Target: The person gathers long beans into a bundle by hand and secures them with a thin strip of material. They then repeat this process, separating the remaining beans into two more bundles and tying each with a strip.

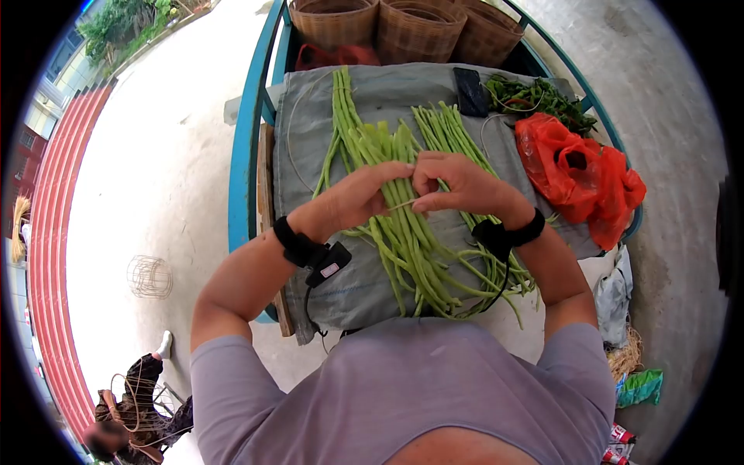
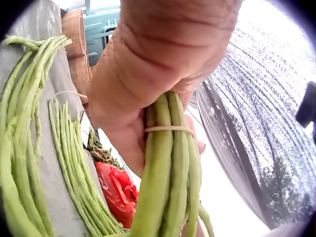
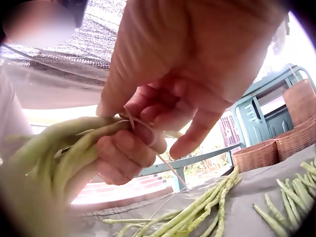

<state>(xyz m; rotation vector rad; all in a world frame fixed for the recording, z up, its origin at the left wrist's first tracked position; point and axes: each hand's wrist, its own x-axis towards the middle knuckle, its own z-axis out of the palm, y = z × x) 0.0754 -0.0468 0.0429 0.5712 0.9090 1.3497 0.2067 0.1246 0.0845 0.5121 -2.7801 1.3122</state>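
Gripping a bundle of long green beans [image 1: 412,240] above the grey cloth [image 1: 329,291], the left hand [image 1: 350,203] has its fingers curled round the stalks. Beside it, the right hand [image 1: 467,186] bends its fingers and pinches the thin tie [image 2: 170,128] that crosses the bundle. More beans [image 1: 448,130] lie on the cloth to the right, between the bundle and a red plastic bag [image 1: 552,164].
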